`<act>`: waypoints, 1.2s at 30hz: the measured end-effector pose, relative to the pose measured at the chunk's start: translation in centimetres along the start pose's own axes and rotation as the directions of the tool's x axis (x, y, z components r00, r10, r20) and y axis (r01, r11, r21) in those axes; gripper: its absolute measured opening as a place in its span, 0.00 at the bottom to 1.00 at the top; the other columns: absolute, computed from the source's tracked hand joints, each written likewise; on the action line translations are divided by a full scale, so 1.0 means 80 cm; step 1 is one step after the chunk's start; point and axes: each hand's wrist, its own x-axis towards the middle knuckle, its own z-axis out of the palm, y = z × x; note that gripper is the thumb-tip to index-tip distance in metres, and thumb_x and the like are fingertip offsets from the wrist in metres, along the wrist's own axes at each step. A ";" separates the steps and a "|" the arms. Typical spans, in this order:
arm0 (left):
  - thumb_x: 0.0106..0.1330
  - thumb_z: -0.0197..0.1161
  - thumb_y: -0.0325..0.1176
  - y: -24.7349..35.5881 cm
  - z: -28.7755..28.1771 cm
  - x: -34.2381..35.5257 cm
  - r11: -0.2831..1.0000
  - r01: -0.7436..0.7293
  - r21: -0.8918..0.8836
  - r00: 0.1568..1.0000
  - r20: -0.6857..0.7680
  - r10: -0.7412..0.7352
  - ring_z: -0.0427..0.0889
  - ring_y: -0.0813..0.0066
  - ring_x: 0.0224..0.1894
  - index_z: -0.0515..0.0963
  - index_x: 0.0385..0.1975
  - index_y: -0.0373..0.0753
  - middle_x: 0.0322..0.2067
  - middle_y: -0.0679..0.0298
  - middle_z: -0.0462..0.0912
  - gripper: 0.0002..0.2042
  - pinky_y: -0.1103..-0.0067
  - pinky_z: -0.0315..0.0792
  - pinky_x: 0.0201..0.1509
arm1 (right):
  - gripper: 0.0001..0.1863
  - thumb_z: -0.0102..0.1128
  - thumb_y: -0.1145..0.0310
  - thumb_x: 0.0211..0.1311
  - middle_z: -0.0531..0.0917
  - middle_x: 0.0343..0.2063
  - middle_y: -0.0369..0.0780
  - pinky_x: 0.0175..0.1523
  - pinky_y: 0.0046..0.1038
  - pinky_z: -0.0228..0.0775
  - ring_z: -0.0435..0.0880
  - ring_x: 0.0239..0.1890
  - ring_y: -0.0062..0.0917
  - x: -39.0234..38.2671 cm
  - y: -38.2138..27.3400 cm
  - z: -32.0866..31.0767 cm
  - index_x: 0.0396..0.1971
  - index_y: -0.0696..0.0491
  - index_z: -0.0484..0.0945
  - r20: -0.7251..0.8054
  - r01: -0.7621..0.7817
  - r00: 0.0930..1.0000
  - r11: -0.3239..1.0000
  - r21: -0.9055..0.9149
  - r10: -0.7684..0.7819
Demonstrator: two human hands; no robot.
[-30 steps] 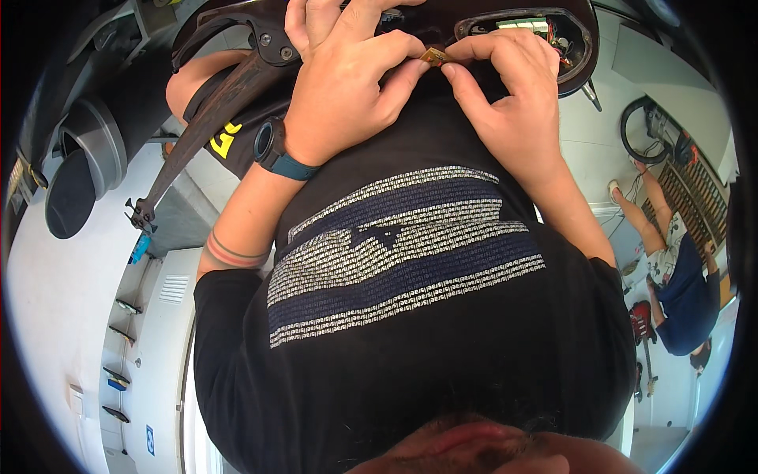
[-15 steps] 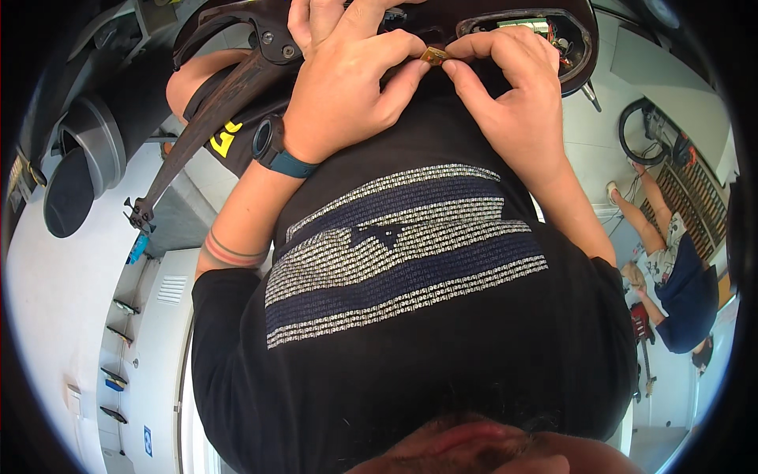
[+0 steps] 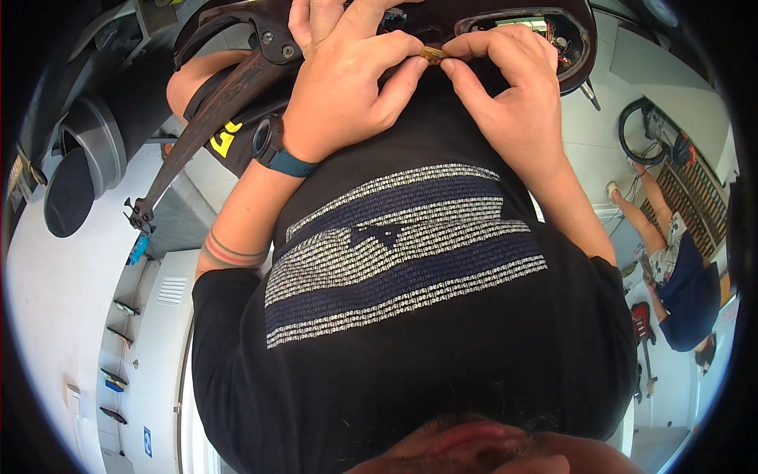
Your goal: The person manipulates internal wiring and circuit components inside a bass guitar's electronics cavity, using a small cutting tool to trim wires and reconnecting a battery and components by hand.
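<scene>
A small gold-coloured piece (image 3: 433, 54) is pinched between the thumbs and forefingers of both my hands; its exact kind cannot be made out. My left hand (image 3: 339, 91), with a dark watch (image 3: 268, 144) on its wrist, grips the piece's left end. At its right end are the closed fingertips of my right hand (image 3: 513, 75). Behind them lies a dark electric guitar (image 3: 442, 16) across my lap, its neck (image 3: 207, 126) running down to the left. An uncovered cavity (image 3: 583, 49) in its body shows a green circuit board (image 3: 523, 23) and thin wires, partly hidden by my right hand.
Left of the neck stands a grey bin-like container (image 3: 106, 142). Over at the right, another person (image 3: 685, 292) stands near a red guitar (image 3: 641, 320) and a slatted brown panel (image 3: 695, 205). Small items hang along the white wall (image 3: 55, 300) at the left.
The gold-coloured piece has turned slightly between my fingertips, while both hands stay almost in place. At the right, the other person's arm has shifted.
</scene>
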 end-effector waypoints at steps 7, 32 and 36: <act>0.64 0.79 0.37 -0.002 0.002 0.001 0.999 -0.035 0.003 0.999 -0.022 0.035 0.72 0.59 0.70 0.91 0.33 0.47 0.64 0.70 0.85 0.04 0.49 0.50 0.74 | 0.09 0.80 0.71 0.60 0.90 0.38 0.29 0.64 0.36 0.66 0.86 0.49 0.28 -0.007 0.007 0.005 0.40 0.48 0.90 -0.047 0.050 0.998 0.999 -0.001 -0.050; 0.62 0.79 0.37 -0.002 -0.001 -0.001 0.987 -0.148 0.057 0.989 0.030 0.147 0.76 0.62 0.74 0.88 0.33 0.49 0.66 0.67 0.89 0.06 0.46 0.45 0.88 | 0.14 0.80 0.74 0.51 0.90 0.41 0.27 0.61 0.36 0.68 0.87 0.47 0.28 -0.025 0.038 0.014 0.36 0.46 0.85 -0.098 0.341 0.934 0.939 -0.043 -0.343; 0.63 0.78 0.37 -0.002 0.005 -0.003 0.985 -0.157 0.064 0.988 -0.001 0.157 0.76 0.63 0.74 0.88 0.33 0.50 0.66 0.68 0.89 0.05 0.47 0.44 0.88 | 0.14 0.80 0.74 0.50 0.90 0.41 0.28 0.61 0.37 0.69 0.87 0.48 0.29 -0.023 0.039 0.012 0.36 0.46 0.85 -0.084 0.330 0.940 0.944 -0.029 -0.331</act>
